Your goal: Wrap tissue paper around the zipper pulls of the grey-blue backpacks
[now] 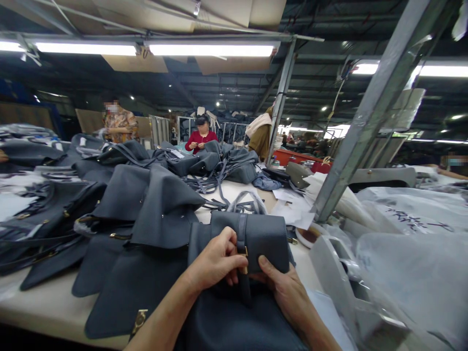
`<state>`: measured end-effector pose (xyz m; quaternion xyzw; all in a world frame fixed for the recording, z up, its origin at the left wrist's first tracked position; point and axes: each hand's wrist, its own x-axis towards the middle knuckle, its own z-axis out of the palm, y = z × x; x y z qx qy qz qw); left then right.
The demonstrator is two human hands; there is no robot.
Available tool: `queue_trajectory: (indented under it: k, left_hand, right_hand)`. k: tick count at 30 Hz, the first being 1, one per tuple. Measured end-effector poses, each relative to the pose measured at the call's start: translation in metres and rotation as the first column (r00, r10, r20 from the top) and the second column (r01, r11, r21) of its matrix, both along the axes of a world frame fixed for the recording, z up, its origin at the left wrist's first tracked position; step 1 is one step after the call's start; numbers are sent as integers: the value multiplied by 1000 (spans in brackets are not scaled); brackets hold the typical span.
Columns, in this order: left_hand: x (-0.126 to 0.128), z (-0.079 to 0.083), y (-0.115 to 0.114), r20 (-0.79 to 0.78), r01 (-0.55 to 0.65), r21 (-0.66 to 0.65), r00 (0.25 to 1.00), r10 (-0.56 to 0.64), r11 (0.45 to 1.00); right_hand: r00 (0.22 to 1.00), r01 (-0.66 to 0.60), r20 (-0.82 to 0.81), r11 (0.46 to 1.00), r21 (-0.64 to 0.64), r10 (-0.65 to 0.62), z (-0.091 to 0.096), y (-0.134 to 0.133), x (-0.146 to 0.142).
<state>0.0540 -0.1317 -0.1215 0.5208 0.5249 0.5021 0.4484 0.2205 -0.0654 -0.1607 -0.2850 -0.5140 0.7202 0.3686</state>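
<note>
- Bare forearms (161, 326), two, entering from 6 o'clock.
- Slate-blue leather handbag (261, 239), held at 12 o'clock just beyond the wrists; long axis lying roughly 9 to 3 o'clock, flap folded over, body running down toward the camera.
- Strap (241, 229), same leather, crossing the flap from 12 to 6 o'clock, square to the long axis.
- Brass buckle (244, 258) on the strap, between the two hands.
- Left hand (215, 261): fingers (228, 248) curled closed over the bag's upper edge beside the strap, tips just left of the buckle.
- Right hand (287, 292): thumb (268, 268) pressed on the flap just right of the buckle, remaining fingers out of sight beneath the bag. Neither hand is clearly nearer the buckle.
- Matching handbags (141, 209), many, heaped at 9 to 11 o'clock on a white work table (47, 304), one with a brass fitting (139, 321).
- Clear plastic-wrapped goods (413, 278) at 3 o'clock, beside a pale grey moulded form (338, 278).
- Paper sheets (292, 209) at 1 o'clock.
- Steel post (376, 112) at 2 o'clock.
- Co-workers, three, at 11 to 12 o'clock: red top (201, 140), floral top (119, 124), tan coat (260, 139).
- Fluorescent lamps (212, 48) overhead.
</note>
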Motion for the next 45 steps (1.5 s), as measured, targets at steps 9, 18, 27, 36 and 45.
queue_trajectory:
  k: [9,18,27,36,45]
  left_hand:
    - [0,-2,-2,-75,12,20,997,-11,1000]
    - [13,0,-5,-546,-201,278,771,327,939]
    - [10,-1,-6,-204,-186,81,959,199,979]
    - [8,-9,-3,-104,-231,-6,968,229,973]
    - [13,-6,-4,-236,-298,19,926,294,955]
  right_hand:
    - [1000,8,-3,1000,4,-8,-2,2,-1]
    - [978,144,140,985,92,-156,9,-6,-5]
    - [985,108,120,989,102,-120,14,-8,-7]
    - [996,57,-65,998,0,-57,-3,2,-10]
    - [994,49,-93,998,-47,-53,0,1,-13]
